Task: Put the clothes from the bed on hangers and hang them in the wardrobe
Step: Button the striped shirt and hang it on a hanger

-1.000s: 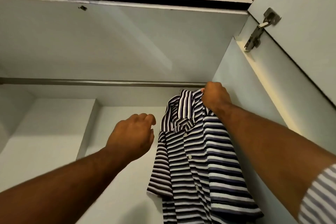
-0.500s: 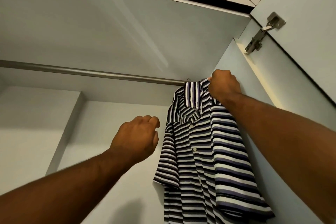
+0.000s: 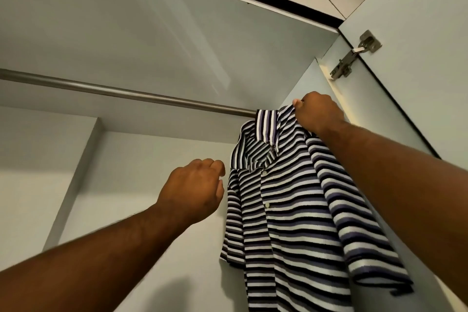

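No legible text or labels

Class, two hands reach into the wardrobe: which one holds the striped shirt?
The right hand, pinching the collar of the black, white and purple striped polo shirt by the metal rail. The left hand hangs beside it, holding nothing.
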A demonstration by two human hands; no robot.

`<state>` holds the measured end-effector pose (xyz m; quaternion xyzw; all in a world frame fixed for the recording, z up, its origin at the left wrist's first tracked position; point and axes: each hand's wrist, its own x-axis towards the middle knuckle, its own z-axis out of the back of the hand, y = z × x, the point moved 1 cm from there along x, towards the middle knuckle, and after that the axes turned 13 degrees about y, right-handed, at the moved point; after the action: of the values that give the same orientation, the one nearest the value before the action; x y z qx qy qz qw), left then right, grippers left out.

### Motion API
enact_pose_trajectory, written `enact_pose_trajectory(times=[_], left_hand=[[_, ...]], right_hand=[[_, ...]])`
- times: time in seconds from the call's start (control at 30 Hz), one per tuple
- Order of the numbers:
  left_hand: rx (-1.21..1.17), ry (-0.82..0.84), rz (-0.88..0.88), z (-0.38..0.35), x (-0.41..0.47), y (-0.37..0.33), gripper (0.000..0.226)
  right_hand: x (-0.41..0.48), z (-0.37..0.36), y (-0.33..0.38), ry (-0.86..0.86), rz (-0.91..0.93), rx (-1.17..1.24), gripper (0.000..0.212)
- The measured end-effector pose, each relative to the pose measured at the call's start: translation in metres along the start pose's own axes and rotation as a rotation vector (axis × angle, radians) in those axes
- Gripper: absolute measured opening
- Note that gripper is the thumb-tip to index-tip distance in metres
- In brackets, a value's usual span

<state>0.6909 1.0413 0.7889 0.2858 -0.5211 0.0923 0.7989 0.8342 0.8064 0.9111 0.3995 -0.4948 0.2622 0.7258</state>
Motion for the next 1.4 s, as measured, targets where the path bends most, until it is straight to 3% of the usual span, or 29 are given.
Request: enact_pose_trajectory(times=[0.17, 0.33, 0.57, 1.0, 1.2, 1.4], left_hand=[[-0.047, 0.004, 0.008, 0.004, -0.01, 0.012, 0.035], [-0.118, 0.015, 0.023, -0.001, -0.028, 0.018, 0.041], [-0.266, 0.049, 0.058, -0.015, -0.054, 0.005, 0.048], [-0.393, 0.136, 0.071, -0.009, -0.151, -0.058, 0.049], [-0.478, 0.22, 0.011, -0.003, -0.217, -0.141, 0.053], [-0.651, 0.412, -0.051, -0.007, -0.284, -0.246, 0.051]], right_hand=[[-0.019, 0.006, 0.012, -0.048, 0.035, -0.145, 0.045], [-0.053, 0.005, 0.025, -0.19, 0.235, -0.421, 0.054], [-0.122, -0.005, 0.044, -0.046, 0.45, -0.483, 0.049], [-0.284, 0.002, -0.024, 0.257, 0.487, 0.019, 0.046], [-0.377, 0.008, -0.095, 0.493, 0.406, 0.183, 0.05], [-0.464, 0.031, -0.17, 0.656, 0.266, 0.233, 0.05]])
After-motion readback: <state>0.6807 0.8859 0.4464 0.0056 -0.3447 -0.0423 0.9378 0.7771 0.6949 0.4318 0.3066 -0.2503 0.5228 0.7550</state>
